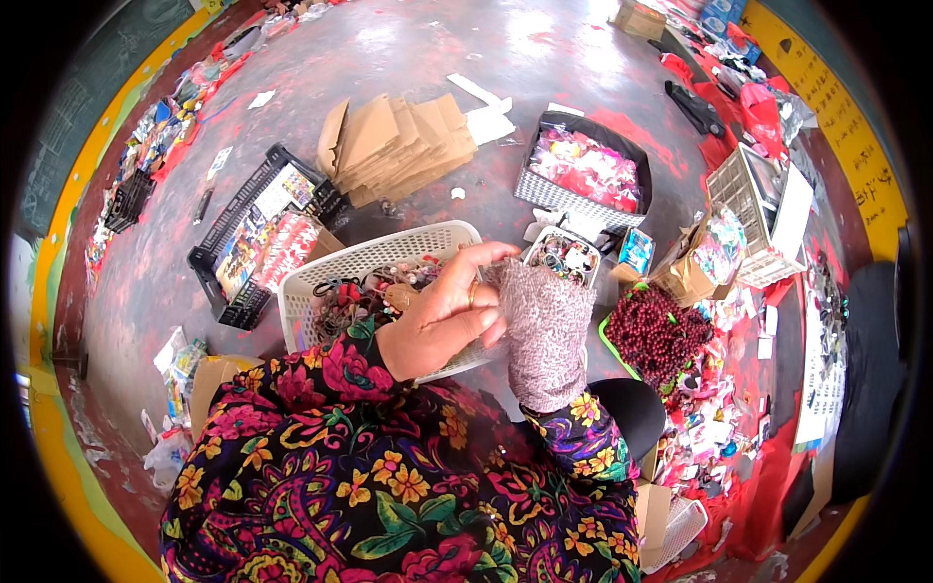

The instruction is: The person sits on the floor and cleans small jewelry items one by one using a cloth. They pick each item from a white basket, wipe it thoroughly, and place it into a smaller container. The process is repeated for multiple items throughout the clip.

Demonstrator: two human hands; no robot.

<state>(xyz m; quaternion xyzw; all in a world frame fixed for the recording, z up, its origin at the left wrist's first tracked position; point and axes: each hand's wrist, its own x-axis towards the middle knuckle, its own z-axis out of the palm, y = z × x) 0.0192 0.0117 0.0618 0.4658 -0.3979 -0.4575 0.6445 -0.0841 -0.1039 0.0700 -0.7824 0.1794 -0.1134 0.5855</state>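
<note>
A pinkish-grey speckled fabric tube (551, 335) covers the end of my right arm, above the flowered cuff. The right hand itself is hidden inside or behind it, so its fingers do not show. My left hand (447, 316), wearing a ring, reaches across from the left. Its curled fingers grip the upper left edge of the fabric, where a thin, see-through fold shows. Beneath that hand stands a white perforated basket (379, 241) holding a tangle of small hair accessories (389, 291). Just beyond the fabric is a smaller white basket with small mixed pieces (569, 257).
Dark red beaded strands (659, 335) fill a green tray to the right. Ahead are a woven box (569, 199) of pink and white pieces and flattened cardboard (398, 146). A black crate (233, 214) stands left; a white crate (753, 238) stands right, near scattered goods.
</note>
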